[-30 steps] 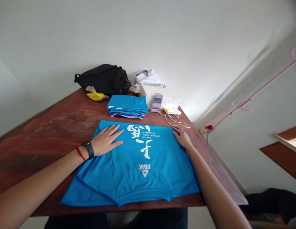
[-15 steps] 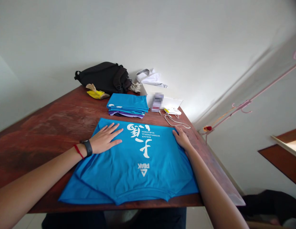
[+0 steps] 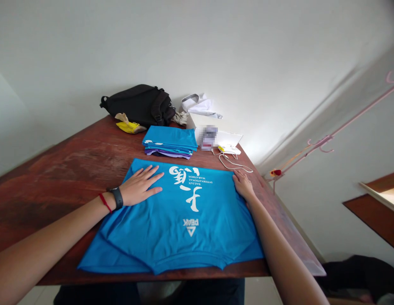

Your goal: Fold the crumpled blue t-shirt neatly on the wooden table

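Observation:
A blue T-shirt [image 3: 184, 220] with white print lies spread flat on the dark red wooden table [image 3: 63, 169], its collar end at the near edge. My left hand [image 3: 140, 186] rests palm down on the shirt's far left part, fingers stretched out. A black band and a red string circle that wrist. My right hand [image 3: 244, 184] lies flat at the shirt's far right corner, fingers together on the cloth.
A stack of folded blue and purple shirts [image 3: 170, 142] sits behind the spread shirt. Farther back are a black bag [image 3: 136, 103], a yellow item [image 3: 129, 126], white cloth [image 3: 198, 105], a white box [image 3: 222, 137] and a white cable [image 3: 231, 163]. A pink hanger rail [image 3: 327, 137] runs along the right wall.
My right hand has slid slightly outward toward the shirt's right edge. My left hand stays in place. The view has shifted a little.

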Tool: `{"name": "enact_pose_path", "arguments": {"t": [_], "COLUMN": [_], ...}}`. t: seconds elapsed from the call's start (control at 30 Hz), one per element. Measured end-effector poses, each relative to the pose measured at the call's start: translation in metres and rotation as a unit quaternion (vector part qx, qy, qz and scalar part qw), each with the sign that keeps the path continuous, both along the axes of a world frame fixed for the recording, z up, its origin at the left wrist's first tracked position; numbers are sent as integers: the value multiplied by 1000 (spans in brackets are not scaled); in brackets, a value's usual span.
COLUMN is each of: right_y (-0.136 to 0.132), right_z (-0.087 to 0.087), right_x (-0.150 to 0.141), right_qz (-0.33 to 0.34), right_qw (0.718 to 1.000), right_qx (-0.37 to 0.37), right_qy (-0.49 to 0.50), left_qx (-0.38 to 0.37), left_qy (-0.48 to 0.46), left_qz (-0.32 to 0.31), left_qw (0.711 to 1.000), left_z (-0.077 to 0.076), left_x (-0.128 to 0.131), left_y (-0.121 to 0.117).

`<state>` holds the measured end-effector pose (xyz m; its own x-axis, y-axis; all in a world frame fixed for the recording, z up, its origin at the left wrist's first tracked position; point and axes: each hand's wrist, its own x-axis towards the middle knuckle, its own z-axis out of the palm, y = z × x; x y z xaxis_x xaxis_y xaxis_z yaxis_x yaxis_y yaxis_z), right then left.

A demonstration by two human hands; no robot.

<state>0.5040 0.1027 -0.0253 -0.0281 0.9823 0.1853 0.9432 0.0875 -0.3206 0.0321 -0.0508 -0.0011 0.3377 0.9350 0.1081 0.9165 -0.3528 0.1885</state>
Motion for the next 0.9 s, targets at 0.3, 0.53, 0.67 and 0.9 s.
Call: {"name": "enact_pose_path", "arguments": {"t": [0.3,0.53,0.67,0.9], "right_y": [2,1,1,1], "right_z": [0,2,2,1], "right_x": [1,0,0,1], "right_qz": [1,3,4,11], "right_qw": [1000,1000,1000,1000], "right_qx": [-10,-12,-10,0], "right_qy": [-2,-7,-9,-11], "left_qx": [-15,-8,-4,1], "left_qy": [15,11,10,1], "left_qz": [4,2,0,1], "left_qw": [1000,1000,1000,1000], "left_z": [3,2,1,0], "left_x": [1,0,0,-1], "left_y": [-1,0,0,0]}}
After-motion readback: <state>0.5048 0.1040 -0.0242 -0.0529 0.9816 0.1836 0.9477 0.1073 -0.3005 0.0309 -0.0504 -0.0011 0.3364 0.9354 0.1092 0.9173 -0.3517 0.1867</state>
